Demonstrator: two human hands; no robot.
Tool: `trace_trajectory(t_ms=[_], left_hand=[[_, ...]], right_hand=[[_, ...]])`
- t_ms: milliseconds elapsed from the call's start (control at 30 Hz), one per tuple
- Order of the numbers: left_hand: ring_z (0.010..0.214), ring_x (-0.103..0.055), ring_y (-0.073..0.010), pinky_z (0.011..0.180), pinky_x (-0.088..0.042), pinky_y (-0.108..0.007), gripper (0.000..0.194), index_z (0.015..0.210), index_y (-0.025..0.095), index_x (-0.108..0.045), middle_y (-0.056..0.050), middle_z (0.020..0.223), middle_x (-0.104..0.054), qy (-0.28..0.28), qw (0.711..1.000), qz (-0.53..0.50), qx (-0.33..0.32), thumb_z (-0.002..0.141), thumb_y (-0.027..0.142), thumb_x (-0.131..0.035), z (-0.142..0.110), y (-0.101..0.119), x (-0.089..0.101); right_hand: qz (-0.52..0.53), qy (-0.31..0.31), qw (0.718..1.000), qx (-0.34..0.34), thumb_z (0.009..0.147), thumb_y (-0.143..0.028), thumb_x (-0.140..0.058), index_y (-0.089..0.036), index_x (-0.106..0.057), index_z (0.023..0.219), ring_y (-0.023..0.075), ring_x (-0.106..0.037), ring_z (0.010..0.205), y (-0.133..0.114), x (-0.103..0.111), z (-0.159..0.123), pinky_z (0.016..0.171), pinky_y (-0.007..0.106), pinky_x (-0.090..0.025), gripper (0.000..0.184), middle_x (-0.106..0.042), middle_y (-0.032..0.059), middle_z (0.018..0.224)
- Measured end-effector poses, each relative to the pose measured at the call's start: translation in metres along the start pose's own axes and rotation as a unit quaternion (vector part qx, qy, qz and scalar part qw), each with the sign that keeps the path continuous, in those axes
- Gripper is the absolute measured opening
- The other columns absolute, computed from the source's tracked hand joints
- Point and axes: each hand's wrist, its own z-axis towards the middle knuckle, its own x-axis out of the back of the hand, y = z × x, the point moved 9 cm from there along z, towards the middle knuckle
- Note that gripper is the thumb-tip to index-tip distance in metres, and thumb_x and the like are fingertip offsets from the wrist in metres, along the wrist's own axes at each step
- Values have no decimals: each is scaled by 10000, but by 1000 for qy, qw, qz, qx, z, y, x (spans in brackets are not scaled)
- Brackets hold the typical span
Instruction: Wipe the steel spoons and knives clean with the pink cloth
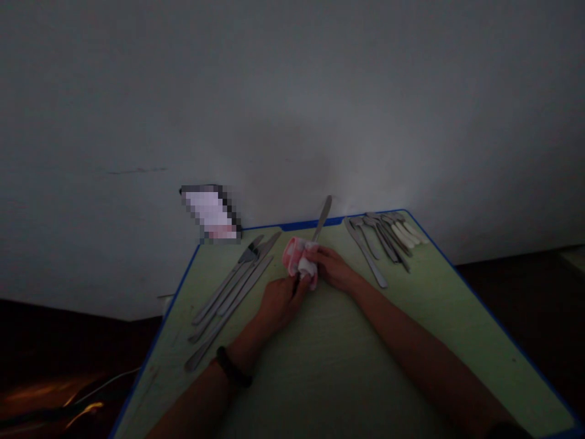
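A table knife (323,217) points away from me over the far edge of the green table (347,366). My left hand (280,300) is closed on its handle end. A pink and white cloth (299,259) is bunched round the knife's lower blade, and my right hand (336,267) grips that cloth. A dark band sits on my left wrist (233,367).
Several knives and a fork (231,289) lie in a row on the table's left side. Several more pieces of cutlery (384,238), some with white handles, lie at the far right. A blurred-out object (212,213) stands at the far left corner. A grey wall rises behind.
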Motion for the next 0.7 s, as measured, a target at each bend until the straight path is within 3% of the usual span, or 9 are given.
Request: trace_trajectory(t_ms=[133, 367, 700], left_hand=[[715, -641, -192, 621, -383, -260, 530, 865, 160, -641, -89, 802, -696, -8, 1000, 1, -6, 970, 434, -200, 1, 0, -2], [666, -621, -151, 607, -383, -232, 505, 910, 174, -636, -48, 777, -686, -15, 999, -29, -12, 980, 382, -180, 1, 4, 3], [636, -603, -154, 594, -374, -239, 543, 783, 170, -622, -40, 698, -659, 2, 998, -32, -50, 967, 446, -192, -2, 8, 4]], right_hand=[[-10, 2, 1000, -3, 656, -319, -733, -154, -628, 769, 108, -523, 579, 2, 1, 1, 535, 235, -400, 226, -607, -12, 673], [37, 47, 998, 8, 646, -319, -749, -145, -640, 747, 113, -534, 638, -3, 4, 2, 628, 243, -433, 229, -621, -3, 692], [8, 22, 1000, -11, 661, -350, -734, -150, -626, 758, 108, -504, 549, 0, 0, 0, 508, 236, -388, 248, -600, -12, 639]])
